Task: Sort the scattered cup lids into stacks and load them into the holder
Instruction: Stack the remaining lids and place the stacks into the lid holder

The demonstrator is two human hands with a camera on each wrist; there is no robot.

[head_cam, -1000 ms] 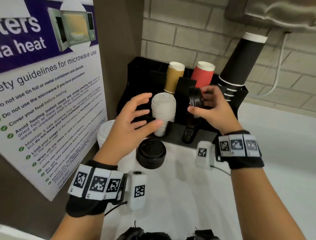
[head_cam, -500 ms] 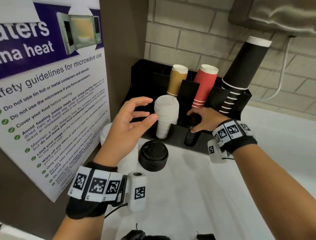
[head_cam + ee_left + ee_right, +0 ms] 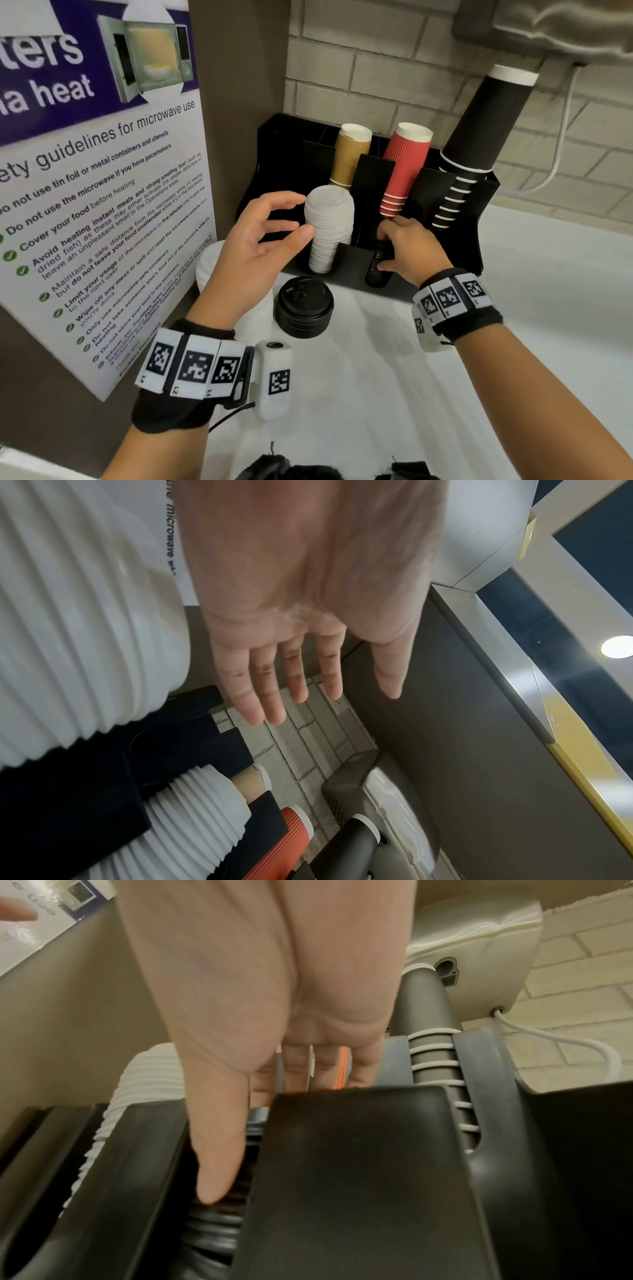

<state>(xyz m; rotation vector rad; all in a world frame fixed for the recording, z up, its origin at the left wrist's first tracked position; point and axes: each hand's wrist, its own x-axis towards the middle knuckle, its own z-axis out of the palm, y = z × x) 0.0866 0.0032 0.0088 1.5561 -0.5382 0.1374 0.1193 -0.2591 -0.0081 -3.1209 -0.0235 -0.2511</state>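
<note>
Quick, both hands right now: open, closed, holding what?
Left hand: open, holding nothing, beside the white lids.
Right hand: gripping the black lids in the holder.

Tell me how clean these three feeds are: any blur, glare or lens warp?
Head view: sharp, evenly lit, wide-angle bend on the black cup stack. Left wrist view: the near white lid stack is blurred, and a ceiling light flares. Right wrist view: soft and dim, the holder looming dark below the right hand.
</note>
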